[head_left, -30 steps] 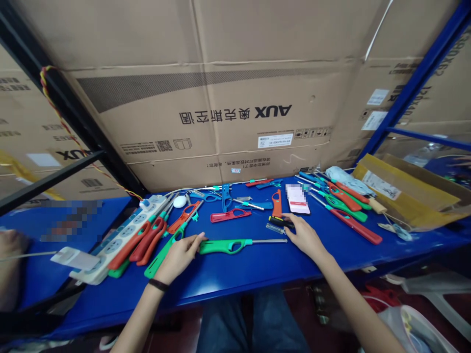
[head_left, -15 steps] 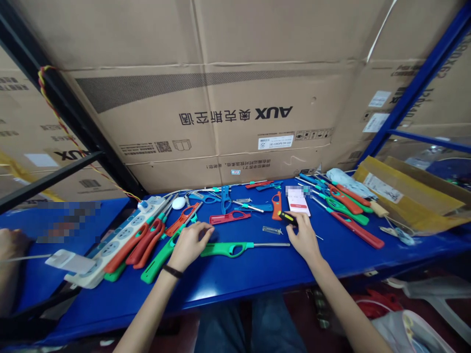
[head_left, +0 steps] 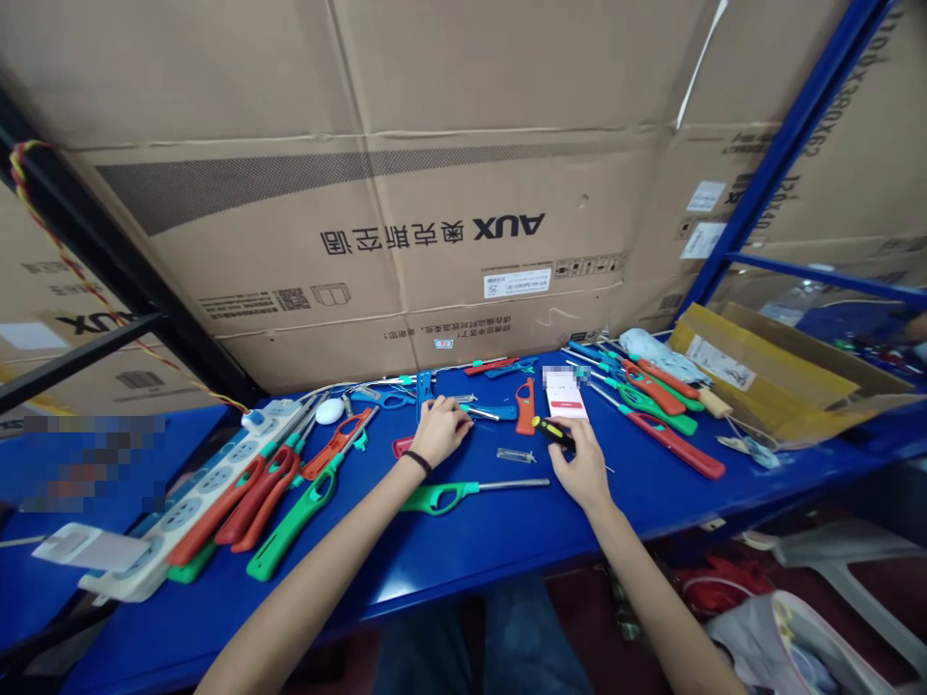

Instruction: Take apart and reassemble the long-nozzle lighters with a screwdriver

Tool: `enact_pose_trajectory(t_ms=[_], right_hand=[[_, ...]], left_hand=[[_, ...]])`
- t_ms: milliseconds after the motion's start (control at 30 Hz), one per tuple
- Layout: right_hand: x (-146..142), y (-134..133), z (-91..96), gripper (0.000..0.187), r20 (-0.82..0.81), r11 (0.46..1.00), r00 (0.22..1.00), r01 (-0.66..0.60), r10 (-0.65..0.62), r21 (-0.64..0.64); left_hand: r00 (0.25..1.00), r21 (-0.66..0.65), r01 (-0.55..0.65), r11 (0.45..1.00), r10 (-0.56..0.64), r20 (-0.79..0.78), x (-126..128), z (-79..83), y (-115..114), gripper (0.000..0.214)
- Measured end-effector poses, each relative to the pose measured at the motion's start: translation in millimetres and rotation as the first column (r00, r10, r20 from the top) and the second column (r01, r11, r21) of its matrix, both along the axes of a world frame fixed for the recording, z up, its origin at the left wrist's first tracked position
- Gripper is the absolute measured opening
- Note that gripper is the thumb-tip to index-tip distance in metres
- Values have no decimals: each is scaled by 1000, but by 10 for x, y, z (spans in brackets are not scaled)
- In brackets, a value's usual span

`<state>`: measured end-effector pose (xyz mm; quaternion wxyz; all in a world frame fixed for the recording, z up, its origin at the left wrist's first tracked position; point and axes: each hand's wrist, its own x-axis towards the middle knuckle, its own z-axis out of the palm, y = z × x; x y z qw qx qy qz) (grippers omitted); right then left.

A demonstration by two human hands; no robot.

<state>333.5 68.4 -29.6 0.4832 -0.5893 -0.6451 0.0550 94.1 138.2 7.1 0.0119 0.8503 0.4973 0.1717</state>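
My right hand (head_left: 583,465) is closed around a screwdriver with a yellow and black handle (head_left: 545,428), held low over the table. My left hand (head_left: 443,434) reaches over a red lighter casing half (head_left: 402,446), its fingers bent together near blue casing parts (head_left: 425,386); what they hold, if anything, is hidden. Nearer me lies a green long-necked gas lighter (head_left: 441,496) with its metal tube pointing right. Between my hands rests a small clear fuel tank (head_left: 516,455). An orange lighter casing (head_left: 525,405) is just beyond the screwdriver.
Several lighters lie on the left by a white power strip (head_left: 189,502), others on the right, including a red lighter (head_left: 673,444). A phone (head_left: 565,394), a white round object (head_left: 330,411) and a yellow parcel bag (head_left: 782,386) share the blue table (head_left: 499,550). Cardboard (head_left: 435,183) stands behind.
My left hand has moved forward and right, from above the green lighters to the red casing. My right hand still grips the screwdriver. The view has shifted slightly right.
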Motion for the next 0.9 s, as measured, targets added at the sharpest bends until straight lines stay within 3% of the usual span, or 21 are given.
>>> enact_pose_trajectory(t_ms=[633,800,900], right_hand=[[-12,-28,12,34,-57,998,997,-62,61,-16],[-13,-41,23,34,-53,998,997,-64,63,-21],[-9,-42,20,33,-50,997,996,-72,71,-27]], left_hand=[[996,-3,-91,996,91,-14,242,-31,143,15],[994,-31,-72,997,75,79,174,94,33,14],[989,-71,-23,997,33,146,-42,263,-120,20]])
